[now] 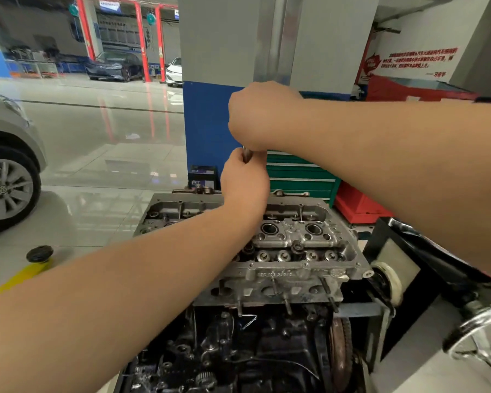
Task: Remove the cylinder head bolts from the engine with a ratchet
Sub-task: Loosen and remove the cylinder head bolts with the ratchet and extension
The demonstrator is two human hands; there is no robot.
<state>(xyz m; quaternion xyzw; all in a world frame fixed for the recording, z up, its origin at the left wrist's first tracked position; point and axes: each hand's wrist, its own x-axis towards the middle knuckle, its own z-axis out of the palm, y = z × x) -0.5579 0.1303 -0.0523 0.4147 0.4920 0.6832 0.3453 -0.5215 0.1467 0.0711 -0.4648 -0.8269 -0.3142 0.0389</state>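
Gripping high above the engine, both hands are stacked one over the other on a dark metal tool shaft (246,154), only a short stretch of it showing between them. The right hand (260,116) is sitting on top, its fingers curled tight into a fist around the upper end, forearm reaching in from the right edge. The left hand (245,180) is sitting just beneath, touching the right one, fingers wrapped round the shaft lower down, forearm coming up from the lower left. Whether this shaft is the ratchet itself or an extension, I cannot tell, because the hands are hiding both ends.

Below them the cylinder head (292,245) is lying bare on top of the engine block (255,353), its open bores and valve springs facing up, studs sticking out of its near face. The left wrist is covering the middle of the head, so the bolt being worked on is staying out of sight.

A green tool cabinet (301,177) is standing just behind the engine, against a blue-and-grey pillar (207,123). A small dark box (202,177) is sitting at the pillar's foot. Off to the left, a silver car's wheel (5,188) is showing on the glossy floor (102,137), and a black cap (39,253) is resting on a yellow floor line.
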